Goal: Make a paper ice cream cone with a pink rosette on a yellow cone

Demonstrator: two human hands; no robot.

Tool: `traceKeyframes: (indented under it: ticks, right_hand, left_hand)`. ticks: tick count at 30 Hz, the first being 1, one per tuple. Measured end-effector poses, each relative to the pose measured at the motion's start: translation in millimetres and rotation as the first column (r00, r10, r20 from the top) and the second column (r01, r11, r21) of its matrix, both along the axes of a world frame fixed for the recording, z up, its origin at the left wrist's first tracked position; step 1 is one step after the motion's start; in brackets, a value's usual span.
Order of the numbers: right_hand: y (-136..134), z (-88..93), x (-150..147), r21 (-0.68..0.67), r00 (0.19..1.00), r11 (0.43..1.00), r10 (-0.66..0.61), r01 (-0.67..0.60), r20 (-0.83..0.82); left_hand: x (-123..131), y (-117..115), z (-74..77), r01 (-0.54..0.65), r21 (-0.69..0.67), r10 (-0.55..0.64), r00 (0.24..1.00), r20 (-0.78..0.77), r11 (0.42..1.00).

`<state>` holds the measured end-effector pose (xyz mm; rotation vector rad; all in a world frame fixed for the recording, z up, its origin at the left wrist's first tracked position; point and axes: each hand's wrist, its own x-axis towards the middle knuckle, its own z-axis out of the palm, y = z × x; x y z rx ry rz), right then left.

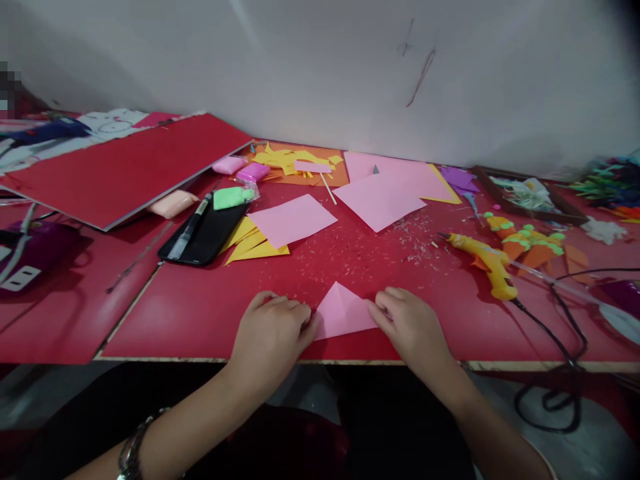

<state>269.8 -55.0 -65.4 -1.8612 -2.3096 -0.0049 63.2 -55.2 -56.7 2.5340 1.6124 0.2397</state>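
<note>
A pink sheet of paper [344, 312], folded to a triangle with its peak pointing away from me, lies near the front edge of the red table [190, 320]. My left hand [275, 333] is closed on its left corner, thumb and curled fingers together. At the right corner my right hand [407, 325] pinches the paper between thumb and fingers. Beyond it lie a loose pink sheet [294, 220] and, farther right, another pink sheet [379, 202]. Folded yellow paper pieces [255, 243] stick out from under the nearer sheet.
A yellow glue gun [483, 260] with a black cord lies at right, beside small orange paper cones [533, 247]. On the left are a black phone [220, 230] with a pen on it, packets of coloured clay [173, 203] and a large red board [135, 167]. Paper scraps dot the middle.
</note>
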Motion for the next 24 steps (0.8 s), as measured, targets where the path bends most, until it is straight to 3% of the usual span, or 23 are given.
traceKeyframes:
  ticks: [9,15,20,24]
  right_hand:
    - [-1,-1.7,0,0.025,0.999,1.000,-0.003,0.002,0.034]
    - [0,-2.5,-2,0.041,0.998,0.999,-0.008,0.006,0.057]
    - [0,-1.4,-2,0.031,0.997,0.999,-0.021,0.019,0.074]
    - [0,-0.9,-3,0.015,0.996,1.000,-0.026,0.024,0.082]
  left_hand:
    - [-1,1,0.0,0.049,0.032,-0.048,0.998,-0.028,0.998]
    - [-23,11,-2.2,0.229,-0.021,-0.228,0.973,0.033,0.973]
    - [-39,27,-0.6,0.463,-0.048,-0.461,0.886,0.052,0.885]
    - [-45,37,4.5,0.529,-0.113,-0.530,0.848,0.027,0.841]
